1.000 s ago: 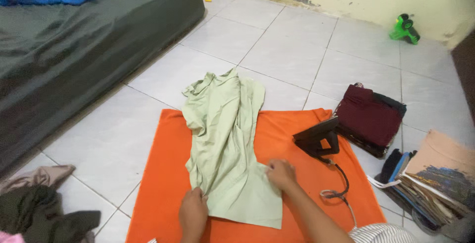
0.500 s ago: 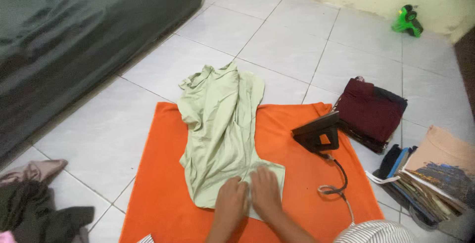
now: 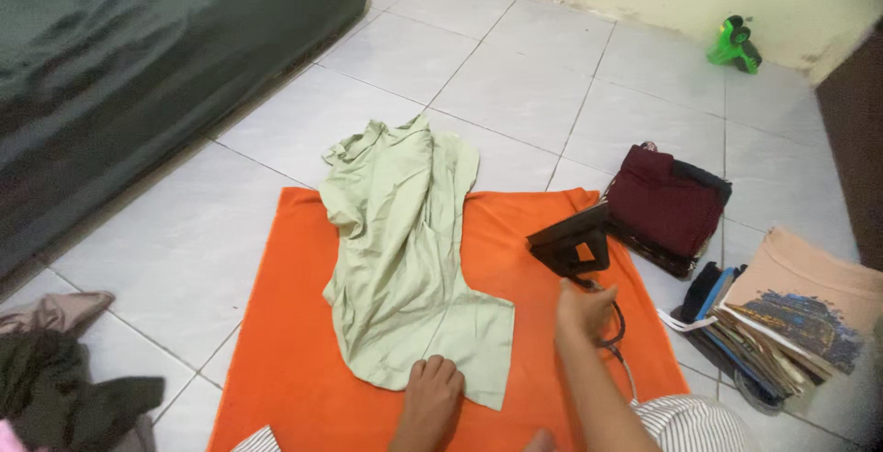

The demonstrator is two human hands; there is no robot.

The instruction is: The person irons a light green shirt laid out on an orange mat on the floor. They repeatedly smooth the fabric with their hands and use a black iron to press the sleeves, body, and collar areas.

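A pale green garment (image 3: 405,240) lies wrinkled along an orange cloth (image 3: 294,342) spread on the tiled floor, its collar end reaching past the far edge. My left hand (image 3: 432,395) rests on the garment's near hem with bent fingers, holding it down. My right hand (image 3: 583,308) is off the garment, to the right, just below a dark iron (image 3: 570,242) that stands on the cloth's right side. Its fingers are curled beside the iron's cord (image 3: 618,331); whether they hold the cord is unclear.
A folded dark red pile (image 3: 664,205) sits right of the iron, and a stack of folded clothes (image 3: 791,309) lies further right. A grey mattress (image 3: 138,75) fills the left. Crumpled clothes (image 3: 55,378) lie bottom left. A green toy (image 3: 733,45) stands by the wall.
My right hand left the garment's hem and moved right to the cord below the iron. My left hand stayed on the hem. The view shifted slightly.
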